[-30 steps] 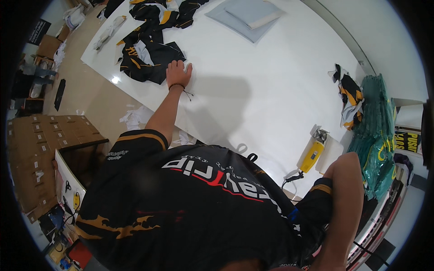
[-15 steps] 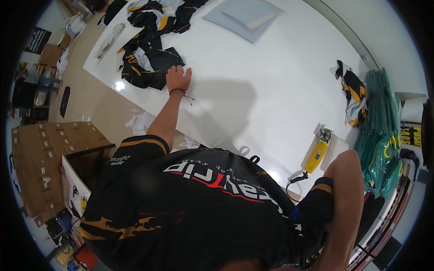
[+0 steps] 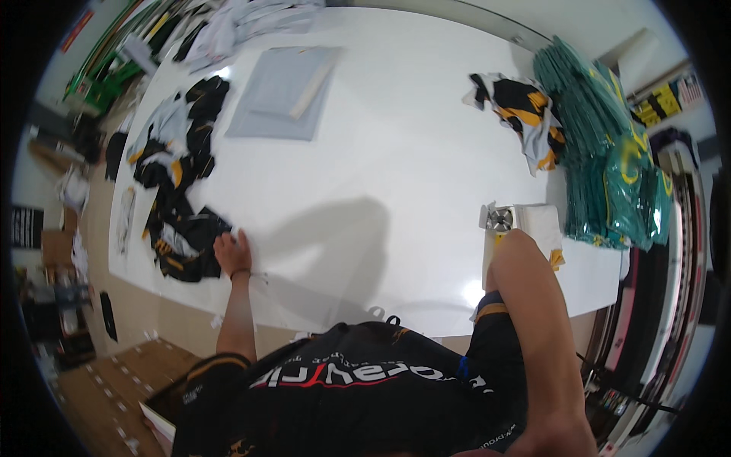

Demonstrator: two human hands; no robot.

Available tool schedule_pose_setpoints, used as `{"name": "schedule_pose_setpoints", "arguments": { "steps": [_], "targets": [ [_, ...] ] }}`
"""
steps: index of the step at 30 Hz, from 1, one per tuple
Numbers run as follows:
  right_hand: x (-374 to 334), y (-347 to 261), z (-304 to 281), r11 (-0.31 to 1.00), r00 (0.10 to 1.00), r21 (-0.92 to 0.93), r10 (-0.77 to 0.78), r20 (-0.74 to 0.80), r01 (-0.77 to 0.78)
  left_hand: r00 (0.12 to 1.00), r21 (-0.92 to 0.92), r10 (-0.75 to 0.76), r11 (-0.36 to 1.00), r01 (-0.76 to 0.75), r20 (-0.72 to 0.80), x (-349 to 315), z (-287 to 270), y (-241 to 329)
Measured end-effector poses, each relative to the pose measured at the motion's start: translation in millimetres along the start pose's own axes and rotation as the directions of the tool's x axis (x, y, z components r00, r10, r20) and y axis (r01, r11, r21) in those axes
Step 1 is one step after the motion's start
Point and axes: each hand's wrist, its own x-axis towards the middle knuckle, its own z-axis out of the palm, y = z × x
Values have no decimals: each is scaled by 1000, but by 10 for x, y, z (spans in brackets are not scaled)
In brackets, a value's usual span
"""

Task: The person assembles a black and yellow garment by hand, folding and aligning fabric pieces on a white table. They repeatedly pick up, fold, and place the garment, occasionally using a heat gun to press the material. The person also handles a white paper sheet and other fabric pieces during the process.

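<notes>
My left hand (image 3: 233, 254) rests on the near right edge of a crumpled black, grey and orange garment (image 3: 199, 230) at the table's left side. Its fingers are spread, and nothing shows in its grip. More black, grey and orange garments (image 3: 171, 161) lie bunched just beyond. On the right, my bent forearm comes back toward me, and the right hand lies past the lower edge of the picture. Behind that elbow sits an electric cutter with a round metal head (image 3: 500, 219); its yellow body is mostly hidden by the arm.
The white table (image 3: 426, 152) carries flat grey-blue sheets (image 3: 263, 99) and pale cloth (image 3: 259, 23) at its far left. To the right lie another black and orange garment (image 3: 525, 114) and stacks of green bagged garments (image 3: 582, 107). Cardboard boxes (image 3: 106, 396) stand at lower left.
My view has tilted up, so the table sits lower and its far side shows. The left hand stays at the garment, fingers more spread. My right elbow now covers most of the cutter.
</notes>
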Motion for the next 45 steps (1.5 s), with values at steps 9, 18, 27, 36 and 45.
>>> {"name": "schedule_pose_setpoints", "arguments": {
  "steps": [9, 18, 27, 36, 45],
  "targets": [
    [-3861, 2566, -1337, -18, 358, -568, 760, -543, -823, 996, 19, 48, 999, -49, 71, 118, 90, -43],
    [-6177, 2254, -2610, -602, -323, -786, 724, -610, 136, 998, 60, -10, 998, 6, 58, -153, -77, -150],
    [-6754, 2122, -3443, -630, -634, -776, 581, -510, 47, 993, 103, -14, 995, 3, 113, 35, 3, 47],
    [-5912, 1656, -1200, -225, -796, -963, 605, -22, -145, 998, 110, 59, 992, -60, 19, 39, 114, -67],
    [-4193, -287, 1852, -39, -826, -915, 447, 344, -402, 996, 2, 93, 996, -93, 5, 106, 19, 44]
  ]
}}
